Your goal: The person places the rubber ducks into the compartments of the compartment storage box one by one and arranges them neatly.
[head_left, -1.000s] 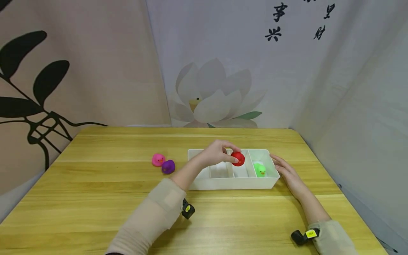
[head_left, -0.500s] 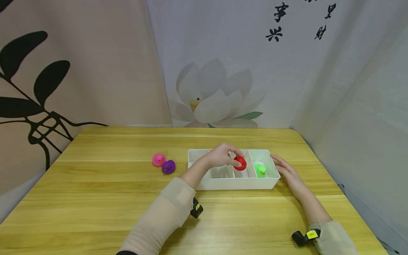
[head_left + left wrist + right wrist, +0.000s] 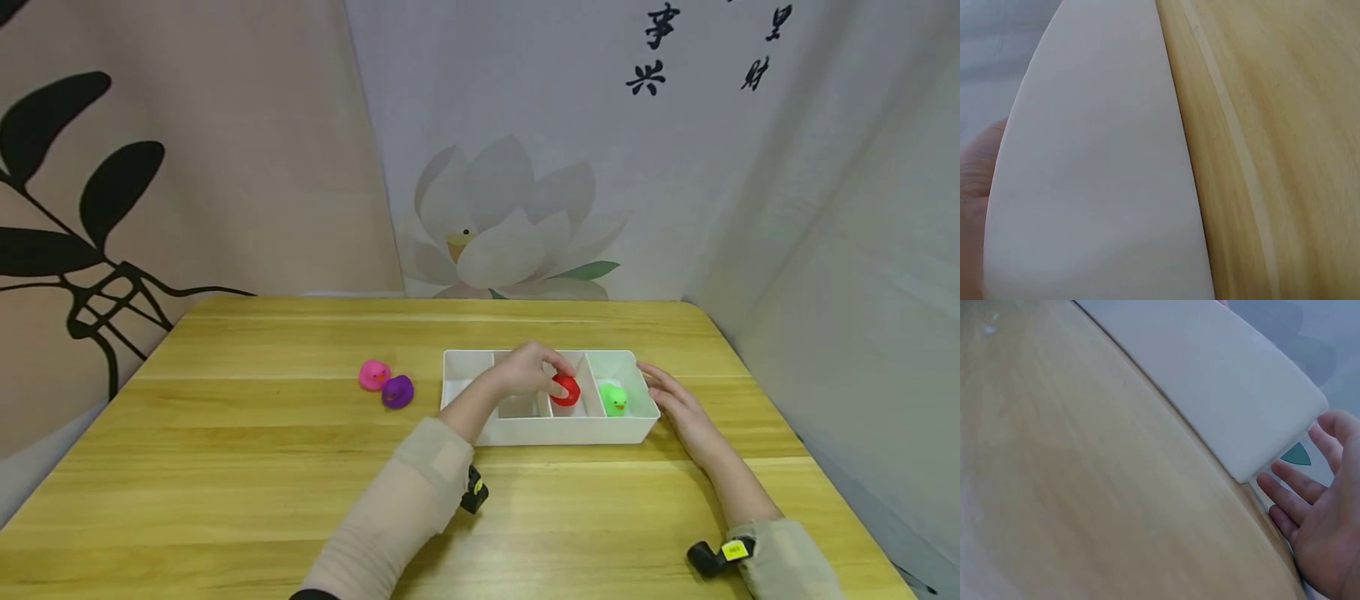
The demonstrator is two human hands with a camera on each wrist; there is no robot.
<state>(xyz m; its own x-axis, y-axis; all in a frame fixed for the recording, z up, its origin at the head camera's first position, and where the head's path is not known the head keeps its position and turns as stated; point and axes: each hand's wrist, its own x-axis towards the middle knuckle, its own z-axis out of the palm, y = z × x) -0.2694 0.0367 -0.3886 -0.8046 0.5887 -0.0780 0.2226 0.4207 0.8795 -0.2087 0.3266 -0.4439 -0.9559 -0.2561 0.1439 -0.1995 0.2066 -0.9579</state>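
Note:
In the head view my left hand [image 3: 522, 369] pinches a red rubber duck [image 3: 566, 391] between thumb and fingers, low within the third compartment from the left of a white divided box [image 3: 555, 432]. A green rubber duck [image 3: 613, 400] sits in the rightmost compartment. My right hand [image 3: 682, 414] rests its fingers against the box's right end. In the right wrist view those fingers [image 3: 1291, 494] are loosely extended at the box's end wall. The left wrist view shows mainly the box's front wall [image 3: 1091, 150], which hides most of the left hand.
A pink rubber duck [image 3: 374, 375] and a purple rubber duck [image 3: 397, 392] lie side by side on the wooden table [image 3: 225, 467], left of the box. Behind the table hangs a printed curtain [image 3: 517, 167].
My left hand has moved slightly right and lowered the red duck from above the box into the third compartment. The right hand has stayed at the box's end.

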